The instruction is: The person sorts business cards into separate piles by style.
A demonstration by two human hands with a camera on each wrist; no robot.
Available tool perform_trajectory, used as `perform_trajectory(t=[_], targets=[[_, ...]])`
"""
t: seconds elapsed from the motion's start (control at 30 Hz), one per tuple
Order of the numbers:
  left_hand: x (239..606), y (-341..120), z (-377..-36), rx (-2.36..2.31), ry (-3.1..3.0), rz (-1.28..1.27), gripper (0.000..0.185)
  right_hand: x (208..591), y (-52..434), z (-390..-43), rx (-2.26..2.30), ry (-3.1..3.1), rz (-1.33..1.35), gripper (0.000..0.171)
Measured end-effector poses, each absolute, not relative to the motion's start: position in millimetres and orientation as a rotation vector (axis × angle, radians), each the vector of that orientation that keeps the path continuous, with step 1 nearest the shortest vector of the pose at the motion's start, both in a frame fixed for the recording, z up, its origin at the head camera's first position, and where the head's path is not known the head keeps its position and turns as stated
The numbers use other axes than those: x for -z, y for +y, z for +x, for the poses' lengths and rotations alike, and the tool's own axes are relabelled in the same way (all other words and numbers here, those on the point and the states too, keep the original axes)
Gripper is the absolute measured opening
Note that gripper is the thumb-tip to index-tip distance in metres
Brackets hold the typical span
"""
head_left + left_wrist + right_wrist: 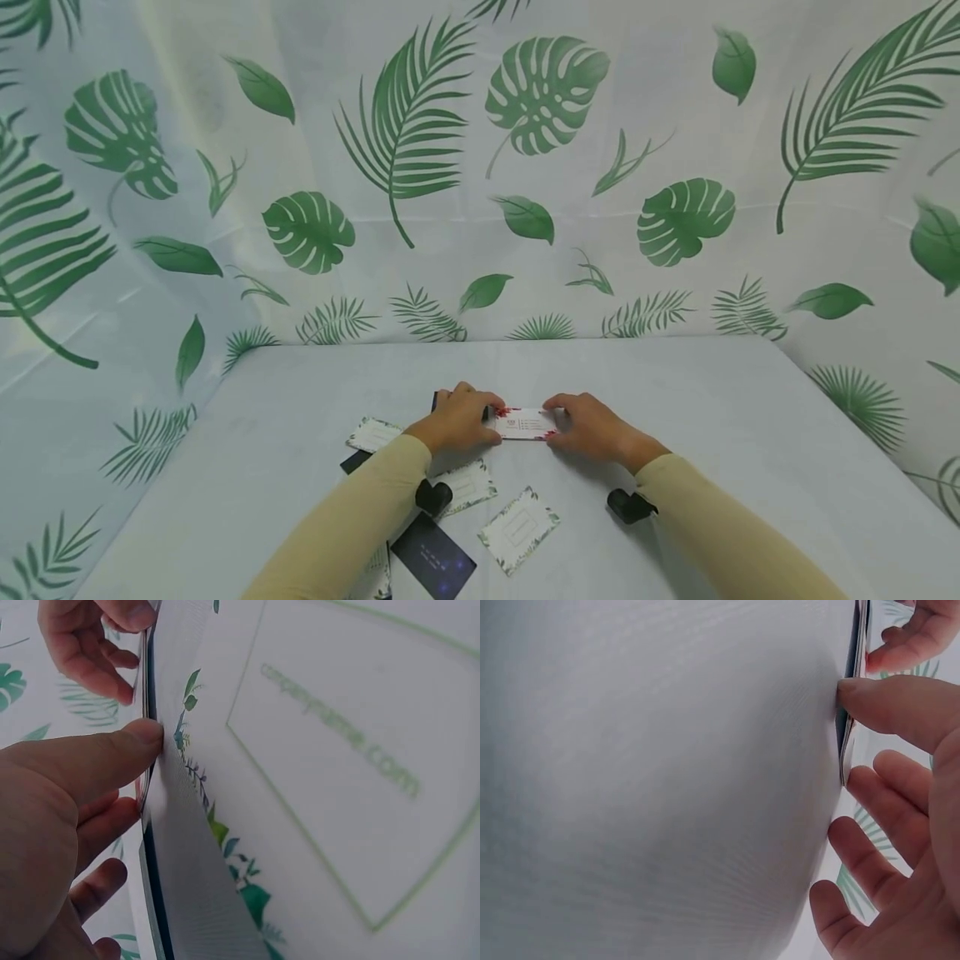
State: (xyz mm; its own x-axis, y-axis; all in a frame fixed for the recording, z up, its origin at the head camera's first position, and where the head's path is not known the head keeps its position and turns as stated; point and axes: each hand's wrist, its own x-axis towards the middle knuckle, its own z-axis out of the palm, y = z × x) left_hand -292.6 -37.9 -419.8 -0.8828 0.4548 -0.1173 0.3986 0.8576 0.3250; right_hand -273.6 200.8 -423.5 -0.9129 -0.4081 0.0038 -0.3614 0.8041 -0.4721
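Observation:
A small stack of business cards (522, 423), the top one white with red floral corners, lies flat on the white table between both hands. My left hand (456, 421) grips its left end, thumb at the near edge and a finger at the far edge. Opposite it, my right hand (592, 427) pinches the right end the same way. In the right wrist view the thin layered edge of the stack (846, 750) shows between thumb and fingers. Close in front of the left hand, a leaf-bordered card (330, 742) with a green frame fills much of the left wrist view.
Several loose cards lie left and nearer: a leaf-bordered one (519, 531), a dark blue one (433, 557), and another white one (371, 433) beside a black card (355, 461). The left forearm partly covers some. A leaf-print curtain (480, 167) stands behind the table.

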Motion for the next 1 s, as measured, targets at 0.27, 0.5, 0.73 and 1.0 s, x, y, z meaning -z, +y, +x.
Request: perform_trajectory(t=[0.27,0.5,0.73,1.0], targets=[[420.4,-38.0,-295.5,-0.437,2.84,0.662,0.054,423.7,200.7,-275.5,0.76,2.874,-0.632,0.044],[420.5,-37.9,-294.9,-0.41,2.856,0.687,0.052,425.1,202.1,-278.8,0.749,2.88,-0.65,0.042],[417.1,-37.1,-294.7,-0.413,2.877,0.665,0.051,426.8,201.4,-280.6,0.696,2.89,-0.582,0.044],[419.3,-35.3,-298.1,-0.439,2.88,0.65,0.045,426.5,201.8,-280.9,0.648,2.915,-0.537,0.047]])
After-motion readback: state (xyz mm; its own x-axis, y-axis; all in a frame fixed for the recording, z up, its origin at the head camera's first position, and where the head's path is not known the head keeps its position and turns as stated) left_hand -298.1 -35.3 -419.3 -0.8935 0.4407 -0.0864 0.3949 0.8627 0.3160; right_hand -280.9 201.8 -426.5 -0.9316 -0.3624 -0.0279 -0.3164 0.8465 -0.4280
